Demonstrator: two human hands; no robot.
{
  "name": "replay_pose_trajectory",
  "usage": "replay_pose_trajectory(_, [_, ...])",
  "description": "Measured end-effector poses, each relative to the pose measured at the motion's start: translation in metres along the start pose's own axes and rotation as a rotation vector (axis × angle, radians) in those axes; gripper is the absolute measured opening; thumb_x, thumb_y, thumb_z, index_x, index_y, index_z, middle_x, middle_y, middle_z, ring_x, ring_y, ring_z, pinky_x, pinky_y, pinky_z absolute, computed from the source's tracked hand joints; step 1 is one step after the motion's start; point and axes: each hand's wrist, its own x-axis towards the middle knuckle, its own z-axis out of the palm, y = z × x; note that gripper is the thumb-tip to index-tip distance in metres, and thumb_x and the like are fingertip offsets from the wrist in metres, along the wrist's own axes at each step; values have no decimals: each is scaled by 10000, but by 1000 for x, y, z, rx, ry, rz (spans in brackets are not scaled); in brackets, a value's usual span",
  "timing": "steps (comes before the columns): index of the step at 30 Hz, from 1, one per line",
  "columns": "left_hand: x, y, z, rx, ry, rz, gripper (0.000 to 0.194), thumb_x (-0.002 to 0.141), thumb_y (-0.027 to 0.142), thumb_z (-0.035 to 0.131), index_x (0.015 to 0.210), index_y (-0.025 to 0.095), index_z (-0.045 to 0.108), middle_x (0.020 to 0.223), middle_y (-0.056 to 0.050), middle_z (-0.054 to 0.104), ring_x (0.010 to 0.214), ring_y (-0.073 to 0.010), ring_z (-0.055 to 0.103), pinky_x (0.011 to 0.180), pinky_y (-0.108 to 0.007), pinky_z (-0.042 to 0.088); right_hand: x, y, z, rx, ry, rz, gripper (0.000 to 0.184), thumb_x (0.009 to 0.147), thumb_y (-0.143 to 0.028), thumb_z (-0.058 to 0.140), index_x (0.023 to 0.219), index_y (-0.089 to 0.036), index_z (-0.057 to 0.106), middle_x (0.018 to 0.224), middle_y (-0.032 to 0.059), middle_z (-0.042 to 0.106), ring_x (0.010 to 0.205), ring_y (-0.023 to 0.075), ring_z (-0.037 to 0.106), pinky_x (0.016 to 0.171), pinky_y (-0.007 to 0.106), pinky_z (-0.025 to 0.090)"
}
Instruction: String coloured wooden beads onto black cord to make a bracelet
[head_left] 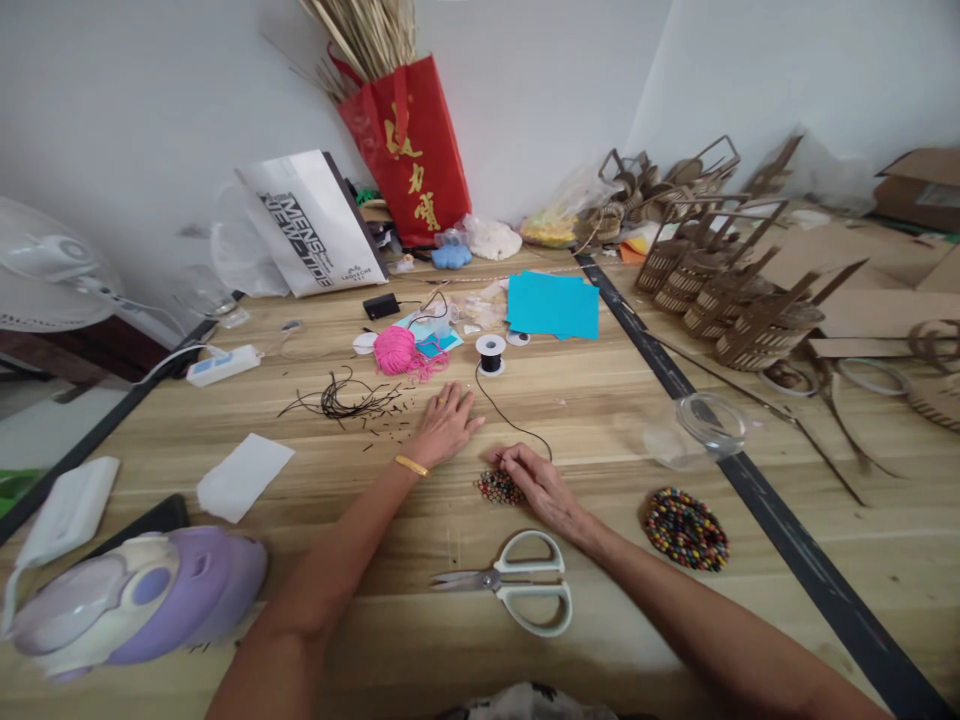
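Note:
My left hand (446, 424) lies flat on the wooden table (600, 620), fingers stretched out, holding nothing; a gold bangle is on its wrist. My right hand (538, 482) has its fingers curled on a small beaded piece (496, 487) of mixed colours. A thin black cord (510, 420) runs from that hand up to a black spool (490, 354). A finished round beaded mat (685, 527) lies to the right of my right forearm. White-handled scissors (517, 583) lie just in front of my hands.
Pink yarn (397, 351), cord scraps (341, 400), turquoise paper (553, 304), a clear round lid (710, 420), a white tissue (241, 474), a lilac device (135, 598), a red bag (409, 145), a white bag (315, 222), wooden baskets (720, 290) and a power strip (223, 364) surround me.

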Motion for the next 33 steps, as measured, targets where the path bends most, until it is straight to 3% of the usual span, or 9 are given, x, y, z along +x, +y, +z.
replay_pose_trajectory(8, [-42,16,-25,-243,69,60,393,926,329,415,1267,162,518,1377,-135,471,1320,-257,377,1098,-472,309,-1,-3,-2,50,88,14,282,922,-455,459,865,-193,550,918,76,636,911,202,599,826,330,476])
replay_pose_trajectory(15, [-76,40,-30,-581,23,41,339,937,229,381,1206,145,568,1284,-129,565,1217,-209,499,1057,-408,390,2,-6,-12,103,203,50,270,893,-450,502,866,-188,564,911,63,622,911,198,573,866,326,443])
replay_pose_trajectory(23, [-83,48,-26,-664,43,-20,144,828,155,569,922,156,677,900,-78,655,840,-182,621,790,-310,507,7,-16,-30,-81,164,89,257,853,-417,555,796,-170,592,652,-9,517,593,129,472,562,246,392])
replay_pose_trajectory(28, [-86,45,-19,-649,-9,-65,158,780,100,604,920,137,664,873,-64,640,728,-151,609,713,-269,500,6,-12,-37,-125,136,72,224,814,-356,609,898,-155,660,731,15,596,648,134,526,595,251,418])
replay_pose_trajectory(33, [-87,43,-20,-574,-75,-74,177,766,88,613,930,136,658,871,-55,631,740,-153,589,720,-268,477,4,-6,-33,-122,99,135,259,787,-361,631,899,-129,662,669,4,576,593,114,510,546,231,404])
